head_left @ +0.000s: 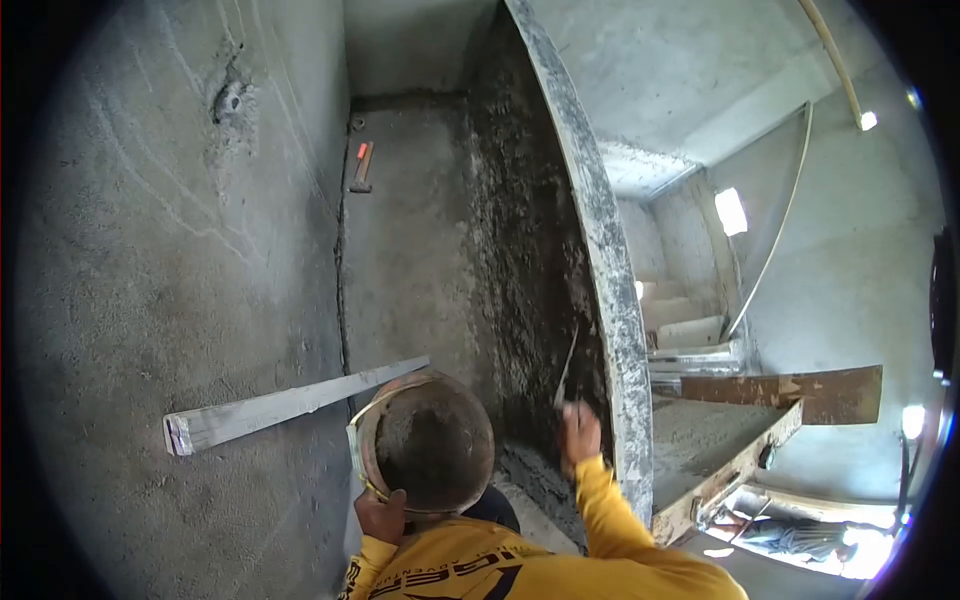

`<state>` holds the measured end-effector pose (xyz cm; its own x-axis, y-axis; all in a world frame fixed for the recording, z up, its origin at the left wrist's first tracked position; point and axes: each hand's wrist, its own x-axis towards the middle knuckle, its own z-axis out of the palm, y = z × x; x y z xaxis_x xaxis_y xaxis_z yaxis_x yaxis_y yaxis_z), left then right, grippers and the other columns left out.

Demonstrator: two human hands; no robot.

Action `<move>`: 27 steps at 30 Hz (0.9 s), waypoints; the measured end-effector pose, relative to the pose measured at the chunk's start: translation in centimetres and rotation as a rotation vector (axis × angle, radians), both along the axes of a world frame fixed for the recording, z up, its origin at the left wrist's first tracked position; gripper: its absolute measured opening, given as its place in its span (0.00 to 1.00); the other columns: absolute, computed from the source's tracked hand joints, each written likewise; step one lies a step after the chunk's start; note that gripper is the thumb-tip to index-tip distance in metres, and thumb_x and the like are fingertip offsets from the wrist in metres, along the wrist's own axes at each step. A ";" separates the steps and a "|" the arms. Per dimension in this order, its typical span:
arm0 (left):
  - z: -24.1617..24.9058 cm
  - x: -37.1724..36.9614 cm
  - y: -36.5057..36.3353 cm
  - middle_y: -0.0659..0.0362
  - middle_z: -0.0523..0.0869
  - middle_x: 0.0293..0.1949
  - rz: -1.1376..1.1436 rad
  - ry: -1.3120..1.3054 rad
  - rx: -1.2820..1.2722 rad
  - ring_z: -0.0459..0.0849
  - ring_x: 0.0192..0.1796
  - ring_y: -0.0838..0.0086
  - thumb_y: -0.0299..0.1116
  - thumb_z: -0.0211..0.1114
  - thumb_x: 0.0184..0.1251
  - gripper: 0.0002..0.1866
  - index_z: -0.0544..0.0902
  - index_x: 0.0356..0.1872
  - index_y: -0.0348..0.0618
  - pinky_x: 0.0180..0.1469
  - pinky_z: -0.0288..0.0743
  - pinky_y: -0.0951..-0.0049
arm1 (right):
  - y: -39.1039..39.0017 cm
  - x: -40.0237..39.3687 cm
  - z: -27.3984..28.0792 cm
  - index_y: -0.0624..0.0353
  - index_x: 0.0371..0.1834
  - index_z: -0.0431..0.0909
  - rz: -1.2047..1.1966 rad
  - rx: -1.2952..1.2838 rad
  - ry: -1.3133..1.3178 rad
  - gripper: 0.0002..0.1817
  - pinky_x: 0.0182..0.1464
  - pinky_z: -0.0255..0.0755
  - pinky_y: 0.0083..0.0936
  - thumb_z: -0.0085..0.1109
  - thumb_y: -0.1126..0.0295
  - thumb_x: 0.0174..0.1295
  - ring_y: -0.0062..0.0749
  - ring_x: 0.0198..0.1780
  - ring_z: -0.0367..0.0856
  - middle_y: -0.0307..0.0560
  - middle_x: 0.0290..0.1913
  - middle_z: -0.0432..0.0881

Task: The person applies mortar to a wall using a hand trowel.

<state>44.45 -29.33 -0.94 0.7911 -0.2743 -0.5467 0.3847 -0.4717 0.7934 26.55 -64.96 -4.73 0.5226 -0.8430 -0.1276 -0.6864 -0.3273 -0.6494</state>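
Note:
My left hand point(382, 515) is closed on the near left edge of a round bucket point(485, 480), where a pale yellow handle runs along the rim. Dark grey wet-looking mortar point(420, 440) coats the bucket's inside. In my right hand point(580, 435) is a trowel point(569, 365), its thin blade seen nearly edge-on and pointing away from me. The blade is close to the dark, rough face of a low wall point(530, 230); whether it touches cannot be made out.
A long grey bar point(280, 408) slants beside the bucket, against the left wall point(150, 300). A hammer point(362, 172) lies on the floor point(410, 230) farther off. The low wall's pale top edge point(610, 260) curves along my right. Beyond are stairs point(670, 310), boards point(830, 395) and another person point(800, 537).

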 end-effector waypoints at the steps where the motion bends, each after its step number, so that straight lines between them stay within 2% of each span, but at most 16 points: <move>1: -0.7 0.1 0.4 0.58 0.82 0.20 -0.073 -0.054 0.035 0.78 0.26 0.75 0.26 0.67 0.59 0.07 0.81 0.31 0.30 0.30 0.73 0.65 | 1.4 -2.0 -0.3 0.65 0.34 0.76 -0.029 0.022 0.013 0.23 0.38 0.73 0.49 0.56 0.52 0.75 0.68 0.36 0.80 0.67 0.30 0.78; 2: -0.5 0.3 -0.2 0.59 0.82 0.21 -0.041 -0.061 -0.002 0.79 0.26 0.75 0.26 0.67 0.60 0.07 0.81 0.32 0.30 0.30 0.73 0.65 | 2.8 -3.1 0.0 0.65 0.34 0.75 -0.074 0.056 0.031 0.23 0.38 0.73 0.50 0.57 0.52 0.74 0.70 0.37 0.80 0.68 0.31 0.78; 4: 0.2 0.1 -1.0 0.61 0.83 0.22 -0.001 -0.065 -0.060 0.79 0.26 0.76 0.25 0.67 0.60 0.08 0.82 0.36 0.29 0.29 0.73 0.66 | 2.5 -2.6 -0.7 0.65 0.34 0.74 -0.058 -0.049 0.035 0.23 0.37 0.72 0.52 0.59 0.53 0.73 0.74 0.38 0.79 0.69 0.31 0.79; 6: 0.7 0.3 -1.5 0.61 0.84 0.26 0.019 0.043 -0.092 0.80 0.28 0.75 0.25 0.67 0.60 0.10 0.82 0.39 0.27 0.31 0.75 0.67 | 0.4 2.1 1.1 0.64 0.37 0.75 -0.001 -0.122 0.055 0.19 0.37 0.73 0.56 0.60 0.56 0.72 0.75 0.39 0.80 0.71 0.31 0.81; 8: 1.6 1.0 -2.5 0.60 0.85 0.28 0.051 0.157 -0.054 0.81 0.31 0.74 0.25 0.67 0.59 0.10 0.82 0.39 0.27 0.34 0.77 0.65 | -2.7 7.8 0.2 0.63 0.39 0.78 -0.018 -0.160 0.069 0.20 0.41 0.76 0.58 0.62 0.54 0.70 0.73 0.40 0.82 0.70 0.34 0.84; 9: 1.4 1.4 -2.2 0.59 0.85 0.29 -0.049 0.115 -0.009 0.81 0.33 0.75 0.26 0.68 0.59 0.11 0.82 0.39 0.28 0.36 0.78 0.66 | -4.5 10.9 -0.5 0.63 0.41 0.79 -0.032 -0.147 0.010 0.20 0.42 0.78 0.58 0.62 0.53 0.70 0.72 0.41 0.83 0.70 0.35 0.85; 12: -0.9 1.4 -1.6 0.59 0.86 0.30 -0.088 -0.034 -0.059 0.82 0.33 0.77 0.26 0.68 0.58 0.12 0.84 0.41 0.29 0.36 0.78 0.69 | -10.1 20.5 -2.2 0.61 0.44 0.79 -0.123 -0.142 0.063 0.20 0.48 0.79 0.57 0.62 0.52 0.69 0.70 0.46 0.84 0.69 0.40 0.86; 15: 0.4 2.2 -2.9 0.58 0.88 0.33 -0.026 -0.074 -0.218 0.82 0.34 0.78 0.26 0.68 0.58 0.13 0.86 0.43 0.30 0.38 0.78 0.72 | -15.3 27.5 -2.3 0.60 0.45 0.79 -0.184 -0.180 0.112 0.19 0.50 0.79 0.55 0.61 0.52 0.70 0.67 0.47 0.85 0.66 0.42 0.87; 18: 0.2 2.8 -2.6 0.58 0.89 0.35 0.046 0.110 -0.192 0.83 0.36 0.78 0.25 0.69 0.57 0.16 0.87 0.47 0.29 0.40 0.79 0.73 | -17.7 30.2 -0.2 0.60 0.45 0.79 -0.265 -0.242 0.067 0.18 0.49 0.79 0.55 0.60 0.54 0.71 0.66 0.46 0.86 0.66 0.42 0.88; 21: -1.6 3.2 -1.9 0.60 0.88 0.31 0.108 0.131 -0.157 0.81 0.33 0.79 0.24 0.69 0.55 0.10 0.87 0.38 0.32 0.37 0.77 0.72 | -17.4 29.0 1.2 0.60 0.44 0.79 -0.330 -0.265 0.040 0.18 0.47 0.79 0.55 0.60 0.54 0.71 0.67 0.43 0.86 0.67 0.40 0.87; 24: -4.0 3.3 -0.5 0.62 0.84 0.25 0.080 0.071 -0.052 0.78 0.28 0.79 0.23 0.69 0.54 0.04 0.83 0.27 0.34 0.32 0.74 0.69 | -15.1 25.5 1.3 0.60 0.43 0.79 -0.369 -0.291 -0.023 0.18 0.45 0.79 0.56 0.60 0.54 0.71 0.68 0.41 0.85 0.67 0.37 0.87; 27: -2.3 3.0 -1.9 0.63 0.79 0.19 0.097 -0.009 -0.068 0.74 0.24 0.78 0.24 0.70 0.54 0.10 0.76 0.20 0.36 0.28 0.70 0.66 | -11.8 20.6 1.8 0.60 0.42 0.80 -0.350 -0.293 0.005 0.18 0.44 0.78 0.56 0.61 0.54 0.70 0.70 0.41 0.85 0.69 0.36 0.85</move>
<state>47.44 -31.22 -3.23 0.8205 -0.2326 -0.5222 0.4188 -0.3772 0.8261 47.10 -76.75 -2.89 0.1995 -0.9697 0.1408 -0.7916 -0.2442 -0.5601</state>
